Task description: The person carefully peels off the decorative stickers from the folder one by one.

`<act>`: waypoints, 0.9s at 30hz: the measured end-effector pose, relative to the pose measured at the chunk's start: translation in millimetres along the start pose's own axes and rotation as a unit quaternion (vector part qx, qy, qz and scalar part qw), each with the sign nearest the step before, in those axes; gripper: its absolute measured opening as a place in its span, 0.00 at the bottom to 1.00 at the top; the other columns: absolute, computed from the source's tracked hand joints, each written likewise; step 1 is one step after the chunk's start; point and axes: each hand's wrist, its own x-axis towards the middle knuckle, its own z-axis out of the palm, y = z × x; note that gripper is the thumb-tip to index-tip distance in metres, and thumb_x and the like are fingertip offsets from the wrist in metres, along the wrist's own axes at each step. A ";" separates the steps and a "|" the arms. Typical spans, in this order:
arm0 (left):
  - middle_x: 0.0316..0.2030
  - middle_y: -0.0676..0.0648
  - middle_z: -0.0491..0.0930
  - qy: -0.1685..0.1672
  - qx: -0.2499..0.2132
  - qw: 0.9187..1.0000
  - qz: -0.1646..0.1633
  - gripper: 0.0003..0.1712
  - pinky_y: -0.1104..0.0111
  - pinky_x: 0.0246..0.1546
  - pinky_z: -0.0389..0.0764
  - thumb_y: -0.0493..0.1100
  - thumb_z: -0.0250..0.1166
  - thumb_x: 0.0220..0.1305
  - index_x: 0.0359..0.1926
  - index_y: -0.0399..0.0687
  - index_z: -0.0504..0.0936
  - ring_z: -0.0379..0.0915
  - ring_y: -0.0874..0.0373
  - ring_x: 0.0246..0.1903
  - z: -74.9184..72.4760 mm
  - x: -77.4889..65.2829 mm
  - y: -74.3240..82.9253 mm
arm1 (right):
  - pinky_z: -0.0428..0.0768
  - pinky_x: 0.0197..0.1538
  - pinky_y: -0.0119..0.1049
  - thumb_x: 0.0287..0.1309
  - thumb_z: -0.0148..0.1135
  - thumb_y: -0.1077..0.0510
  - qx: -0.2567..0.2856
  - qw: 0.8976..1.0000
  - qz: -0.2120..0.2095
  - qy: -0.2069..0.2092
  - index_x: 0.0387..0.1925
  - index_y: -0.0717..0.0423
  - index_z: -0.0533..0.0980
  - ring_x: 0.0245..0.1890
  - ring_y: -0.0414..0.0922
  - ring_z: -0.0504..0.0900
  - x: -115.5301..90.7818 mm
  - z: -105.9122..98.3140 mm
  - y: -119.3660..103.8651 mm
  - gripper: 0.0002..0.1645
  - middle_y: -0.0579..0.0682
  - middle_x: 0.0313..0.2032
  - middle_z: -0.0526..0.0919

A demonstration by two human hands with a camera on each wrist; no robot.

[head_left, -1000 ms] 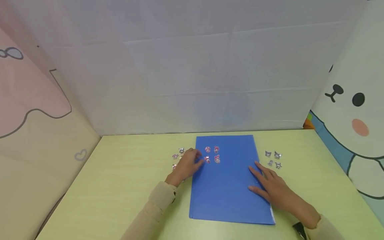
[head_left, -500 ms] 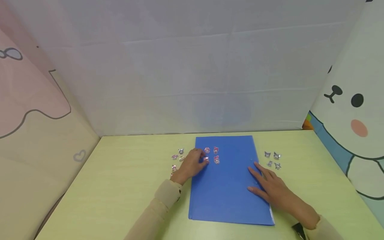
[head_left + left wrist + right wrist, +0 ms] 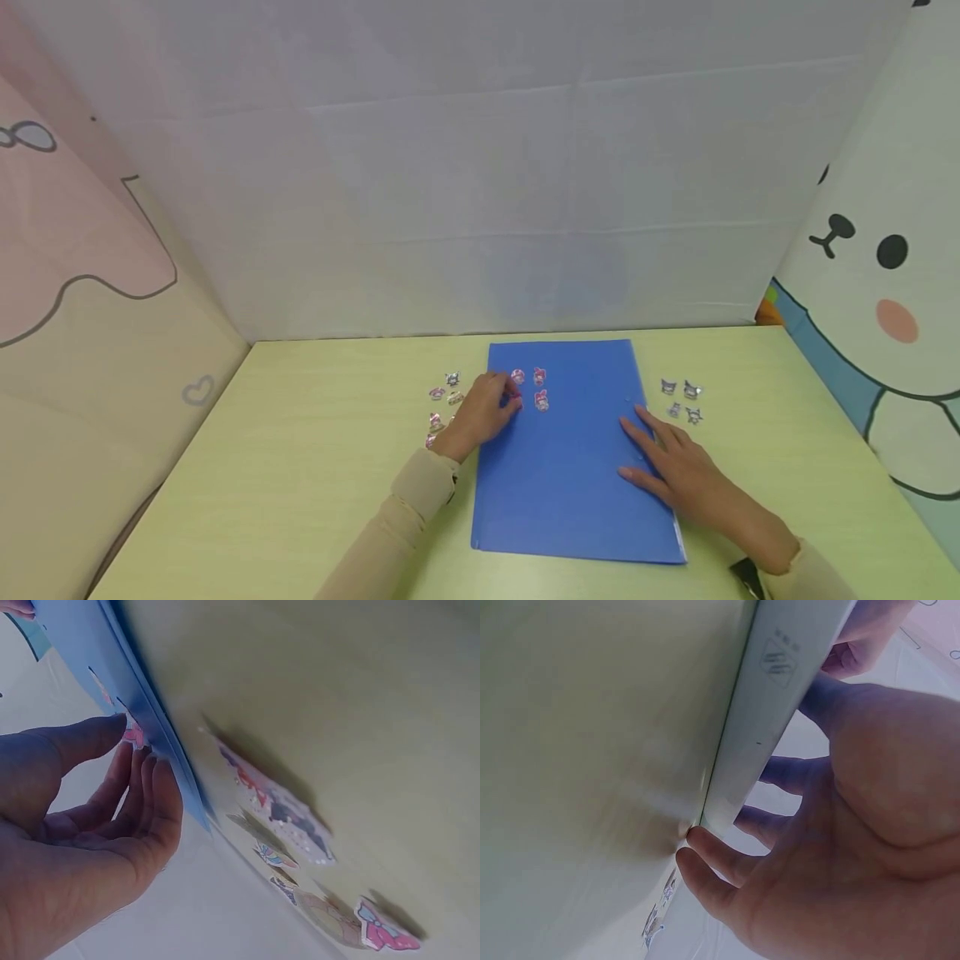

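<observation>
A blue folder [image 3: 570, 500] lies flat on the table with pink character stickers on its upper left part. My left hand [image 3: 483, 410] reaches over the folder's left edge and pinches a pink sticker [image 3: 133, 735] between thumb and fingertips; in the head view the fingers mostly cover it. Close by on the folder are a round pink sticker [image 3: 517, 377], a second sticker [image 3: 540, 376] above right and a third sticker [image 3: 542, 401] to the right. With fingers spread, my right hand [image 3: 678, 467] rests on the folder's right side, some fingertips at its pale edge [image 3: 757, 742].
Several loose stickers [image 3: 437, 422] lie on the yellowish table [image 3: 315, 450] left of the folder, partly behind the left hand. Several greyish-purple stickers [image 3: 692, 390] lie to its right. A white cloth wall [image 3: 450, 208] stands behind the table.
My left hand has moved slightly right, and its fingers have closed over the lower-left sticker, which showed beside them before. My right hand has stayed in place on the folder.
</observation>
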 end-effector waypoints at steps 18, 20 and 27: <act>0.32 0.47 0.79 0.024 0.001 0.999 0.041 0.04 0.67 0.41 0.76 0.29 0.61 0.61 0.36 0.40 0.77 0.74 0.55 0.37 -5.0 -2.0 1.8 | 0.66 0.54 0.65 0.62 0.58 0.44 -0.003 1.000 -0.002 0.002 0.66 0.58 0.63 0.61 0.66 0.62 -0.8 -0.4 -1.5 0.37 0.64 0.67 0.58; 0.33 0.47 0.79 0.020 -0.001 0.999 0.036 0.04 0.67 0.41 0.76 0.30 0.60 0.62 0.36 0.41 0.77 0.74 0.55 0.37 -5.5 -2.5 1.3 | 0.66 0.54 0.65 0.62 0.58 0.44 -0.002 1.000 0.000 0.000 0.66 0.58 0.63 0.61 0.66 0.62 -0.8 -0.3 -1.8 0.37 0.64 0.67 0.58; 0.33 0.47 0.77 0.021 -0.014 1.000 0.010 0.05 0.66 0.40 0.76 0.28 0.58 0.62 0.37 0.40 0.76 0.72 0.55 0.37 -12.4 -4.7 0.4 | 0.63 0.56 0.65 0.64 0.56 0.43 0.006 1.000 0.003 -0.004 0.67 0.58 0.62 0.62 0.66 0.60 -0.7 0.9 -0.2 0.37 0.64 0.67 0.57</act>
